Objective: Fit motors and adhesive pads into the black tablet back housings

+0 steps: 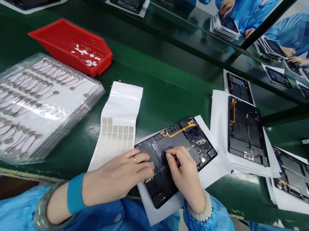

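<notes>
bright, glare on the bench [173,91], warped edges

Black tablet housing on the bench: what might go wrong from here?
The left hand and right hand are bare and rest on the black tablet housing, so skin oils might foul its surface. The yellow flex cable lies exposed just beyond the right fingers, so a slip could snag or crease it.
</notes>
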Demonstrator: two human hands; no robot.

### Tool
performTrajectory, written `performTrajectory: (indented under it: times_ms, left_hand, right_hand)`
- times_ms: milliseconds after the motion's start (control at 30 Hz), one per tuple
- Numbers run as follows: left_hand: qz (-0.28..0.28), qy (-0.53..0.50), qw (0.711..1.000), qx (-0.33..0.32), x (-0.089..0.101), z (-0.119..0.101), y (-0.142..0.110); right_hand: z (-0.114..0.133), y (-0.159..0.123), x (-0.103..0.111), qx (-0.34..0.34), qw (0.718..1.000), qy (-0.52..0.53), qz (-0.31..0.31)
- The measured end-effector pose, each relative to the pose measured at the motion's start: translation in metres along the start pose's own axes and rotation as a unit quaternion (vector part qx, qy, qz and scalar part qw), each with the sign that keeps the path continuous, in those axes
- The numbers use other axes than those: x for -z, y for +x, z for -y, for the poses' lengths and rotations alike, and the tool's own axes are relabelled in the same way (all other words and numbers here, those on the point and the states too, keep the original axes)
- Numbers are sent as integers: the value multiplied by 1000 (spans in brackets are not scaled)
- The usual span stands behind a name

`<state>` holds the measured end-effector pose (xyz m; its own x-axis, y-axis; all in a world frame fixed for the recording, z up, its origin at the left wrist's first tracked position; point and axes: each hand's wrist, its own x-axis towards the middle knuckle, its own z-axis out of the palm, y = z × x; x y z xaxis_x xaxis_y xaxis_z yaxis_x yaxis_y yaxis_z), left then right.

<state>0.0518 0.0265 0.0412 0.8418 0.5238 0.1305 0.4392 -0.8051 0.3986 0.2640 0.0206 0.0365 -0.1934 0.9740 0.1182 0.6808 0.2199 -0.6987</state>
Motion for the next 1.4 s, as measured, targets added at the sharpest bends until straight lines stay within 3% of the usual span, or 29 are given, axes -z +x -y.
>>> performTrajectory:
  times_ms: [300, 400, 600, 667, 733, 833, 967, 1067, 1167, 1400]
  left_hand:
    - [-85, 17, 996, 38, -1, -1, -8]
    - [-83, 23, 996, 11, -7, -4, -9]
    - [-84, 55, 993, 59, -16, -7, -15]
    - [-100, 54, 992, 61, -15, -11, -20]
    - [-122, 47, 990, 55, -12, -13, -26]
    - [-169, 100, 977, 78, -8, -8, -32]
    - [-224, 236, 929, 179, -12, 16, -42]
    - [-201, 245, 931, 180, -24, 23, -54]
    - [-171, 234, 942, 167, -34, 16, -66]
    - [-170, 213, 950, 155, -34, 3, -81]
  right_hand:
    - [1, 0, 1, -5, 1000, 7, -1]
    - [1, 0, 0, -8, 1000, 6, -2]
    - [0, -2, -1, -8, 1000, -7, 4]
    - [0, -1, 4, 2, 999, -22, 31]
    - [1, 7, 14, 16, 994, -36, 98]
    - [8, 36, 31, 38, 977, -87, 191]
    - [27, 103, 31, 59, 964, -192, 174]
    - [42, 155, 10, 56, 964, -218, 139]
    - [52, 193, -18, 65, 964, -227, 123]
    - [69, 229, -67, 106, 952, -265, 110]
